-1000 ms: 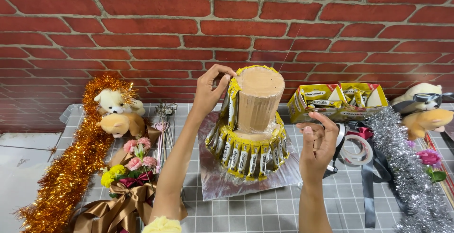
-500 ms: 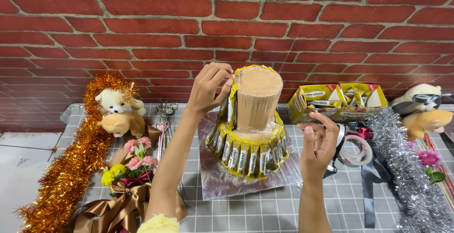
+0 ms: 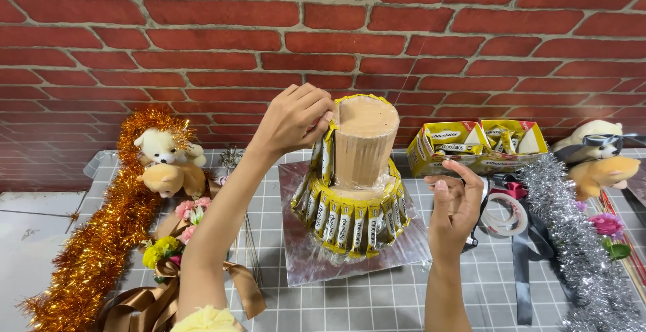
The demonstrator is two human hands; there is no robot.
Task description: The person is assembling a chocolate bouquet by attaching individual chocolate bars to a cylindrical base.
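Note:
A two-tier cardboard tower stands on a silver foil board in the middle of the table. Yellow candy bars ring its lower tier, and a few stand against the upper cylinder. My left hand pinches one yellow bar against the upper tier's left side. My right hand hovers to the right of the tower, fingers loosely curled and apart, with nothing seen in it.
Orange tinsel, two small plush bears, artificial flowers and a brown ribbon lie at the left. A yellow box of candy bars, a tape roll, silver tinsel and a plush toy sit at the right.
My left hand has stayed at the upper tier's left side, shifting slightly lower against the bar. My right hand has barely moved.

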